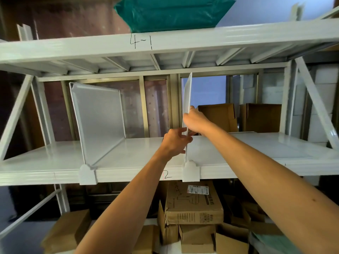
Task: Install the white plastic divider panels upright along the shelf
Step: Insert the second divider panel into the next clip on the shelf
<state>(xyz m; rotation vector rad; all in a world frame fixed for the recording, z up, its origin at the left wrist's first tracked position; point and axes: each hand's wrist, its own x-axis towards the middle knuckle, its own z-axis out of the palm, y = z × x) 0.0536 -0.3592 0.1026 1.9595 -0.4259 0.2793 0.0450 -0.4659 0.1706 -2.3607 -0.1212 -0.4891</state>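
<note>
Head view is showing two hands on a thin white panel (187, 99) standing upright on the shelf (139, 153). The left hand (175, 142) is pinching the panel's front edge low down, just above the clip (190, 171) at the shelf's front lip. The right hand (196, 121) is gripping the same edge higher up. The panel is looking light, stiff and smooth, so holding its edge is working best. Further back on the shelf, brown boxes (238, 116) are sitting; I cannot tell what is inside.

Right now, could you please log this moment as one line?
left hand: gripping second divider | right hand: gripping it | first divider: upright
</note>
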